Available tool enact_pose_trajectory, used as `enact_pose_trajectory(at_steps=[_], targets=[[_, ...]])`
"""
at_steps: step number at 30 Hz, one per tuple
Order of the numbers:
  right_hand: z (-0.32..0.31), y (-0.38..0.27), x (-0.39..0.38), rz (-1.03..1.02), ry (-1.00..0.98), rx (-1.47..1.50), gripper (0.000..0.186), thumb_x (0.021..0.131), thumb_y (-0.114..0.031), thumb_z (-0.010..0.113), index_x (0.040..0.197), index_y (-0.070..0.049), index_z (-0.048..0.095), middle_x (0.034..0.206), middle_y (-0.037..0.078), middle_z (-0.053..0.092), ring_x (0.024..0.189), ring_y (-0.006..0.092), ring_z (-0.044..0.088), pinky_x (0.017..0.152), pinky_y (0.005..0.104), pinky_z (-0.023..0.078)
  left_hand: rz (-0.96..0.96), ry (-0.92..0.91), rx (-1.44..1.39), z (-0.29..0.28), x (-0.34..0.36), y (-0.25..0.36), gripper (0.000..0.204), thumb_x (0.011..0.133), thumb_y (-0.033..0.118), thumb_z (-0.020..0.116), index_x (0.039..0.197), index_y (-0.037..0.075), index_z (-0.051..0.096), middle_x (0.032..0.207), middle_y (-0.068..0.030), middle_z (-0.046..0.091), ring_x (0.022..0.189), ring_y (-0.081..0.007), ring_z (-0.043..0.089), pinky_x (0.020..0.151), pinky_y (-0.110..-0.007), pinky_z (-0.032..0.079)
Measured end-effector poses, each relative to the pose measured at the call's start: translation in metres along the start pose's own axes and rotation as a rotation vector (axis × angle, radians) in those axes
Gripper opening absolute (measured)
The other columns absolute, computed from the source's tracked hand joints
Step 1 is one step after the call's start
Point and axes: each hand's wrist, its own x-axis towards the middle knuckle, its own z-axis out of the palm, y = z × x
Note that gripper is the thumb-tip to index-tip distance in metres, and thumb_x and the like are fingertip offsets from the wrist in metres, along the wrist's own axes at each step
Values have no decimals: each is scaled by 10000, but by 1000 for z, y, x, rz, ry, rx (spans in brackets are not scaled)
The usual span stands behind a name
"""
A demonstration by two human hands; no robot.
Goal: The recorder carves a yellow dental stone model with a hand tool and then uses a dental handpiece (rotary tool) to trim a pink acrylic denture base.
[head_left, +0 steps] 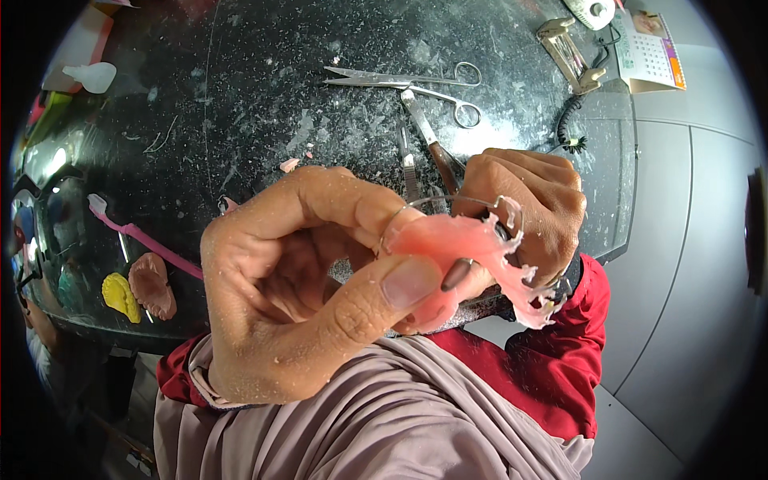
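Between the thumb and bent fingers of my left hand [296, 280] is a pink dental retainer [412, 232], held up at the middle of the view. Its plate has a ragged, jagged edge on the right and a thin wire bow along the far side. My right hand [532, 208] is closed just behind and to the right of the retainer. What its fingers hold is mostly hidden; a dark part shows near them. A grey bullet-shaped metal tip [458, 274] appears against the plate, close to my left thumb. Pale dust speckles my left hand.
Scissors [408, 82], a brown-handled knife [442, 164] and a slim metal tool [409, 164] lie beyond my hands on the dusty dark tabletop [264, 96]. Left are a pink toothbrush [156, 246] and yellow [120, 298] and brownish-pink [152, 286] moulded pieces. A metal stand [566, 58] and coiled cord [566, 124] sit far right.
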Motion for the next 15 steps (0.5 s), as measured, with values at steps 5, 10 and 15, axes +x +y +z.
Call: enact_pose_trajectory(at_steps=[5,10,15], targets=[[1,5,1,-138,58,-62,414,544,-441,615,629,-64,465,543,41,455,447,182,484,367,269,363,103,47,27,-2,-1,-1,262,748,167,604,862,-7,444,740,-28,442,583,-23,376,435,-129,322],[1,3,-2,-173,37,-2,420,556,-449,621,595,-64,456,524,34,424,428,168,462,355,264,344,-43,-51,-138,12,10,9,270,756,137,602,898,3,415,731,-25,424,561,-28,399,412,-134,331],[3,-3,2,-14,64,83,468,530,-485,631,602,-55,459,508,28,418,420,185,470,370,272,367,-68,-43,-192,16,8,15,265,749,120,607,893,12,412,735,-19,420,552,-29,397,398,-136,331]])
